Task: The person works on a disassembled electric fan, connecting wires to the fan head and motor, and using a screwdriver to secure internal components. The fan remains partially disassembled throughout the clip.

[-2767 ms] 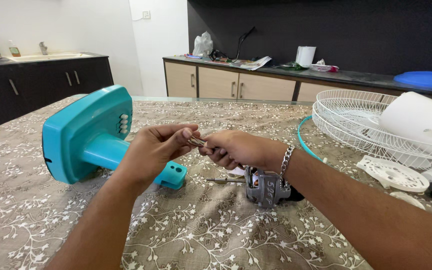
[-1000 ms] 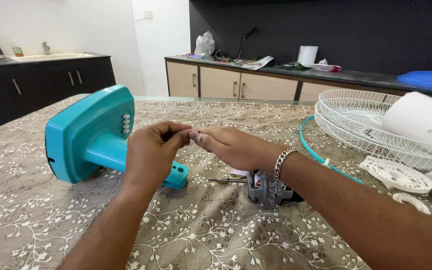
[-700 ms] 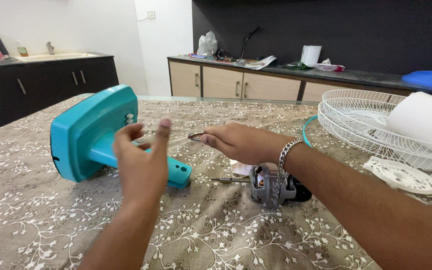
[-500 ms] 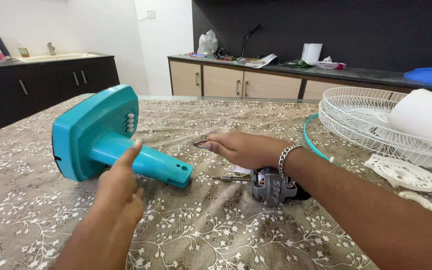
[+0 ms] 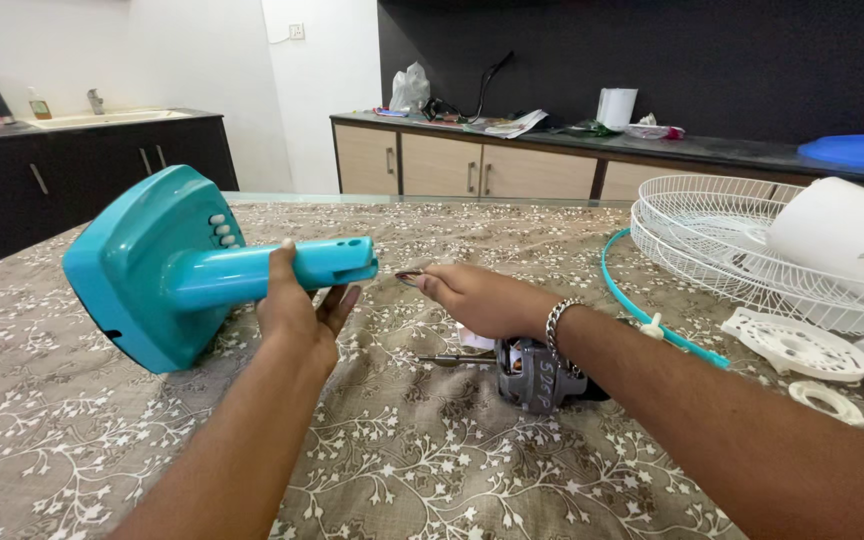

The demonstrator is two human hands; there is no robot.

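My left hand (image 5: 300, 310) grips the neck of a teal fan stand (image 5: 167, 265) and holds it tilted off the table, its open end pointing right. My right hand (image 5: 472, 297) pinches a thin dark wire end (image 5: 409, 273) just right of that open end, a small gap apart. A metal bracelet sits on my right wrist. A grey fan motor (image 5: 530, 373) with its shaft pointing left lies on the patterned tablecloth (image 5: 432, 450) under my right forearm.
A white wire fan guard (image 5: 727, 250) with a white motor cover (image 5: 842, 230) on it lies at the right. A teal guard ring (image 5: 642, 315), a white round plate (image 5: 797, 345) and small rings lie beside it. Cabinets and a cluttered counter stand behind.
My left hand let go of the wire, dropped to the teal stand, took hold of its neck and lifted it. My right hand kept the wire end and stayed nearly still.
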